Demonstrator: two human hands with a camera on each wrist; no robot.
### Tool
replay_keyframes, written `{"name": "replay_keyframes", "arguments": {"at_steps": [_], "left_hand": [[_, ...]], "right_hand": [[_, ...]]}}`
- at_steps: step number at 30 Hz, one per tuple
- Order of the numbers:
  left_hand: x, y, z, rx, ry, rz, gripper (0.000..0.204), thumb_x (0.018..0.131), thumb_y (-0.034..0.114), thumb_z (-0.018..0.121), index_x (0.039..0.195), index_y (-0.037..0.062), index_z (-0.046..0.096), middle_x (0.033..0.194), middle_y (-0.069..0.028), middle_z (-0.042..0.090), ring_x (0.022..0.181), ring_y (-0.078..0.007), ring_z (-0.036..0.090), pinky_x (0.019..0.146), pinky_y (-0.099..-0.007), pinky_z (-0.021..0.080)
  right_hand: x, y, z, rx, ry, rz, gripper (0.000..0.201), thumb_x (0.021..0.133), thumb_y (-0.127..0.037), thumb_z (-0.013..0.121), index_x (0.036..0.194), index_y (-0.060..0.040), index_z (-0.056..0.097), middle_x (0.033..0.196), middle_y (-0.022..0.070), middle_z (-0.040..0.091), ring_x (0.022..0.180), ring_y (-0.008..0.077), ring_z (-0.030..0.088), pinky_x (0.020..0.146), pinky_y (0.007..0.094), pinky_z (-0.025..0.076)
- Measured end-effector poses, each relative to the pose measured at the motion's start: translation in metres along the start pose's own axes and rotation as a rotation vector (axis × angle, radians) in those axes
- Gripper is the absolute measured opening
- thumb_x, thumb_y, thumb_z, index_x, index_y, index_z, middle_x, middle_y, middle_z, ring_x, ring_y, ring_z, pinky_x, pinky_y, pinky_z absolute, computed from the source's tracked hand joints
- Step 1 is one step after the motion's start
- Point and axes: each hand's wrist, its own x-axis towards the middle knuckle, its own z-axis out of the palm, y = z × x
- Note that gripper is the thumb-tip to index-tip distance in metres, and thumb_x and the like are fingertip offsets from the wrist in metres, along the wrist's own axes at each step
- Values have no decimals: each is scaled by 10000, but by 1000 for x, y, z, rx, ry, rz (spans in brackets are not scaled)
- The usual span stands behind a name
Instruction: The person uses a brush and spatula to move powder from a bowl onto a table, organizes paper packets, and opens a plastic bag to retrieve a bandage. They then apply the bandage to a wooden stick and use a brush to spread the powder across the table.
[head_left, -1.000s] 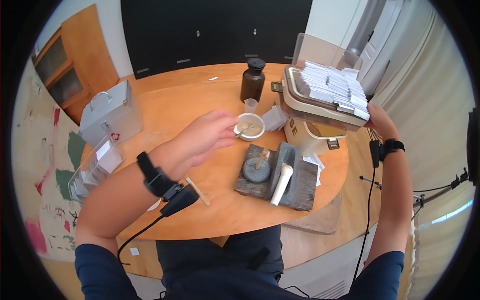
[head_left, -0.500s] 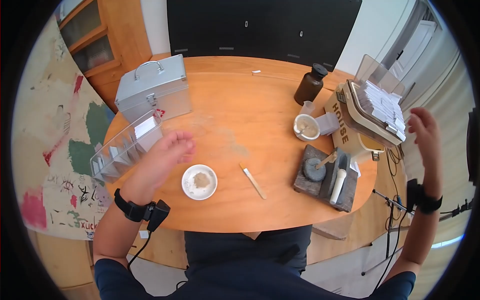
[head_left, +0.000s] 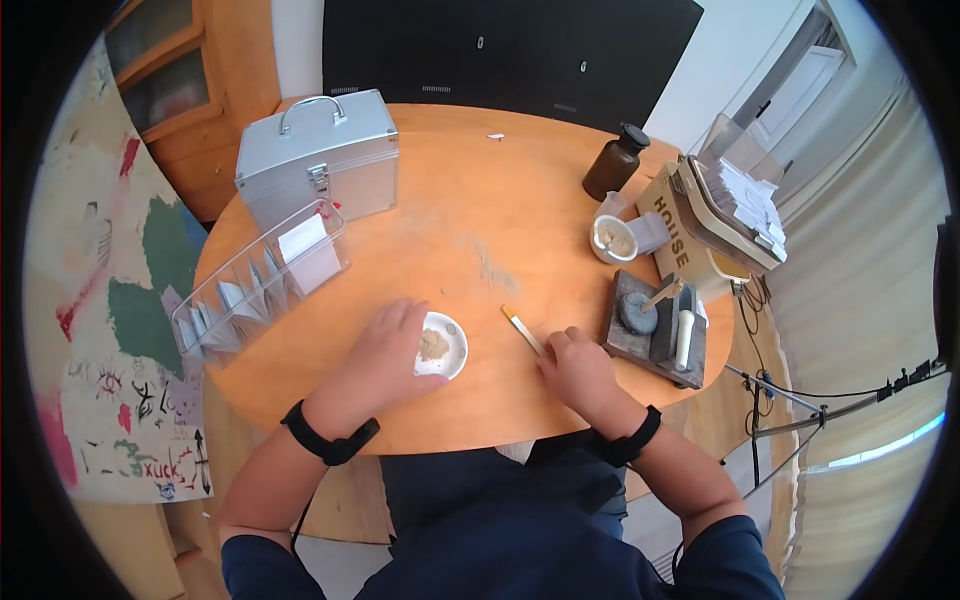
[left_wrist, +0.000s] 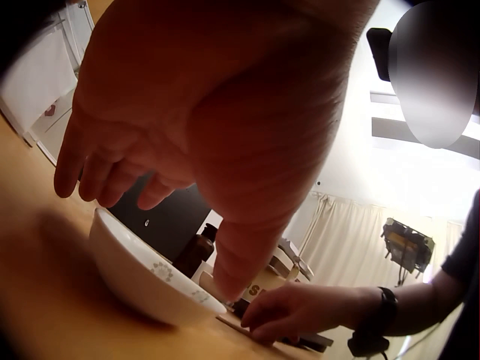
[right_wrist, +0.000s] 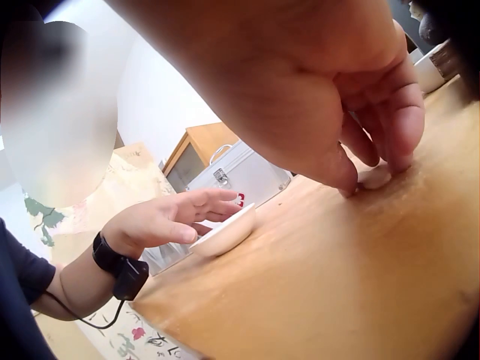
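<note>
A small white bowl (head_left: pixel 457 352) with beige powder (head_left: pixel 433 345) in it sits near the table's front. My left hand (head_left: pixel 380 350) spreads over its left side. In the left wrist view that hand's fingers (left_wrist: pixel 116 176) stay loosely extended above the rim, thumb on the near side. A brush (head_left: pixel 522 328) with a wooden handle lies to the bowl's right, its pale yellow tip pointing away from me. My right hand (head_left: pixel 583 372) is at the handle's near end; in the right wrist view its thumb and fingertips pinch the rounded handle end (right_wrist: pixel 375 178).
Left stand a silver case (head_left: pixel 320 160) and a clear rack (head_left: pixel 265 280) of paper packets. Right are a stone grinding set (head_left: pixel 650 335) on a board, a white mortar (head_left: pixel 612 240) with powder, a brown bottle (head_left: pixel 615 165) and a cream bin (head_left: pixel 680 225) topped with papers.
The right hand has come away from the paper-filled box on the right and down to the brush. The left hand has moved from near the rack to the bowl's left side.
</note>
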Motion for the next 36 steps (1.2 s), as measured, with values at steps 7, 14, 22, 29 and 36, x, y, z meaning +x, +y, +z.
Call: {"name": "replay_keyframes", "arguments": {"at_steps": [7, 14, 22, 29, 36], "left_hand": [[8, 6, -5, 42, -96, 25, 851, 648, 260, 809, 1334, -26, 395, 1290, -215, 439, 1216, -381, 415, 1031, -419, 360], [17, 7, -13, 36, -176, 59, 813, 657, 252, 808, 1319, -21, 423, 1314, -203, 422, 1219, -378, 413, 1021, -410, 367], [55, -35, -51, -969, -37, -169, 423, 878, 247, 636, 1205, -2, 537, 1083, -111, 609, 1043, -209, 575, 897, -350, 457], [65, -85, -36, -1570, 99, -168, 231, 932, 151, 512, 1127, 32, 544, 996, -75, 606, 837, -149, 545, 719, -265, 421], [59, -89, -31, -1748, 128, -178, 294, 883, 230, 594, 1073, 24, 506, 852, -87, 552, 761, -164, 509, 649, -280, 406]], "right_hand": [[3, 5, 6, -15, 141, 52, 154, 772, -178, 619, 810, -28, 626, 784, 138, 619, 709, 322, 645, 618, 411, 539], [65, -5, -53, -189, 266, 15, 109, 771, -151, 586, 733, -49, 586, 716, 136, 623, 643, 319, 639, 561, 422, 521], [235, 46, -108, -423, 120, 101, 162, 821, -78, 548, 877, -19, 688, 933, 180, 694, 903, 305, 681, 773, 370, 552], [325, 81, -77, -502, 18, 219, 217, 842, -81, 557, 997, -18, 696, 1063, 176, 677, 990, 303, 663, 810, 367, 545], [353, 85, -57, -570, -33, 198, 195, 810, -69, 554, 932, -36, 702, 982, 179, 686, 924, 320, 674, 771, 380, 548]]}}
